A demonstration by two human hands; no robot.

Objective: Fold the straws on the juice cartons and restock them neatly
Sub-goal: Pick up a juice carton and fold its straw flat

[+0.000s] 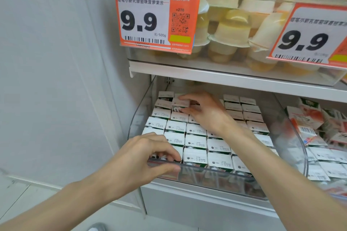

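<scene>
Several small white-topped juice cartons (195, 141) stand in tight rows inside a clear plastic bin (216, 174) on the lower shelf. Near the back left of the bin, my right hand (204, 112) grips one raised carton (179, 104) between fingers and thumb. My left hand (150, 151) grips the bin's front rim at the left corner, fingers curled over the edge and thumb against the front. No straws are visible.
A second clear bin (323, 155) with loosely piled pink-and-white cartons sits to the right. Above, a shelf (225, 76) carries jelly cups (234, 29) and orange 9.9 price tags (155, 18). A white wall (56, 80) borders the left.
</scene>
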